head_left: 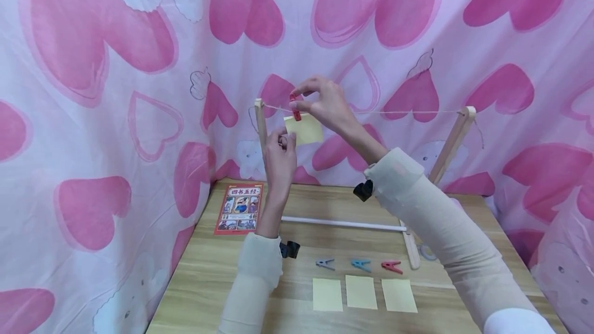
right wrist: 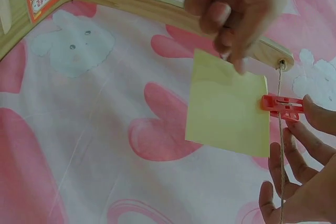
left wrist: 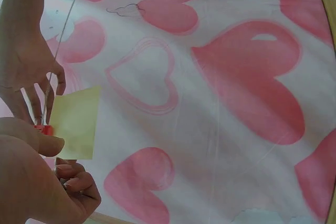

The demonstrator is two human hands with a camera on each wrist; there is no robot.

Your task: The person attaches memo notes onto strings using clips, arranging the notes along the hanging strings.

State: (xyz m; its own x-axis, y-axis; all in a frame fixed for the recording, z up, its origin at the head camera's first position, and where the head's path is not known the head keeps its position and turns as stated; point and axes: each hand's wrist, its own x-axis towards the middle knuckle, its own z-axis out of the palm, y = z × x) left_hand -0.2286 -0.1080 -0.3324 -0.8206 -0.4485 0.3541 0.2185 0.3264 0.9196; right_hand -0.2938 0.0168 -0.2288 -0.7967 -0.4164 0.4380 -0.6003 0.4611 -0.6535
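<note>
one yellow note (head_left: 307, 132) sits by the string (head_left: 408, 112), right hand (head_left: 328, 103) pinching the red clip (head_left: 297, 115) at its eleven o'clock, left hand (head_left: 280, 161) pinching its eight; clipping seems underway, likely needing gentle release next.

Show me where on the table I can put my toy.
There's bare table in front of the book, left of the left sleeve. Another bare strip lies between the rod and the three pegs. It's crowded around those pegs and the three notes.
</note>
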